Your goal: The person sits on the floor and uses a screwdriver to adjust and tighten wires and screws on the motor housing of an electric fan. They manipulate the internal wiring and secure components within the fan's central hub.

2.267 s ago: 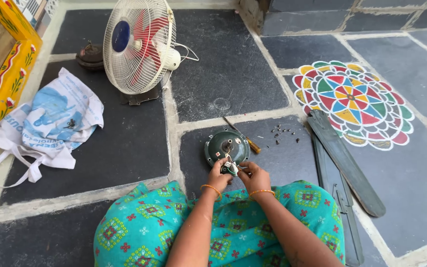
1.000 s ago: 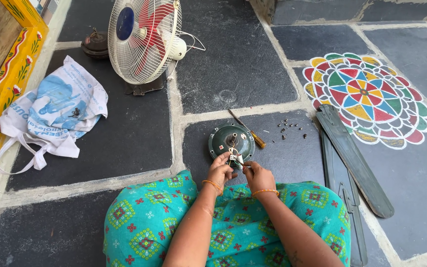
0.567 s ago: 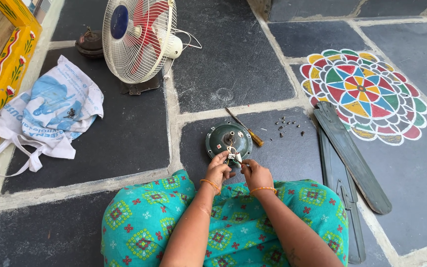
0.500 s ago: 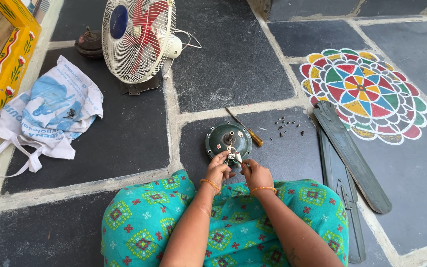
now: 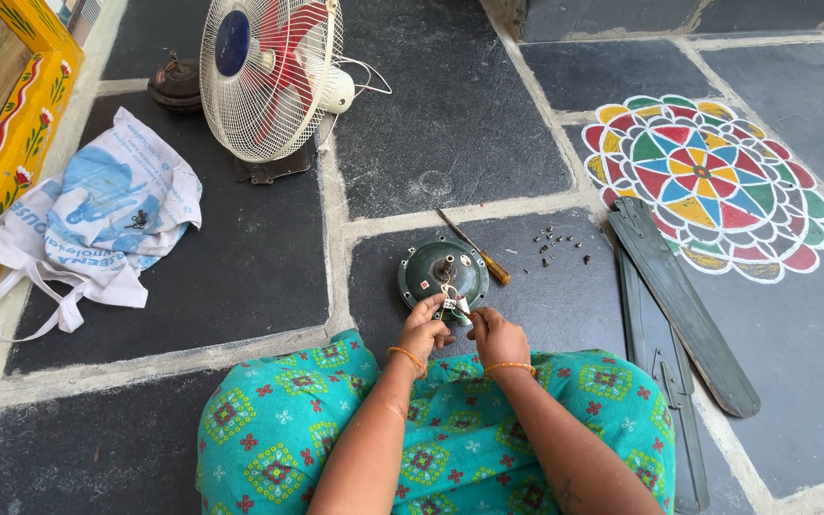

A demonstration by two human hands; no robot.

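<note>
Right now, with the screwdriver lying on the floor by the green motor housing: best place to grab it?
Take the screwdriver by its orange handle, the end lying nearest the person, right of the green motor housing. Come from above and from the right: the thin shaft points away up-left, and the housing crowds its left side.

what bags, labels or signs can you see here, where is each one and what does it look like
Cloth bag: lies crumpled on the dark floor at left, white with blue print and long white handles.
Small tag: white, at the fingertips of both hands, beside the green round motor housing.
</note>
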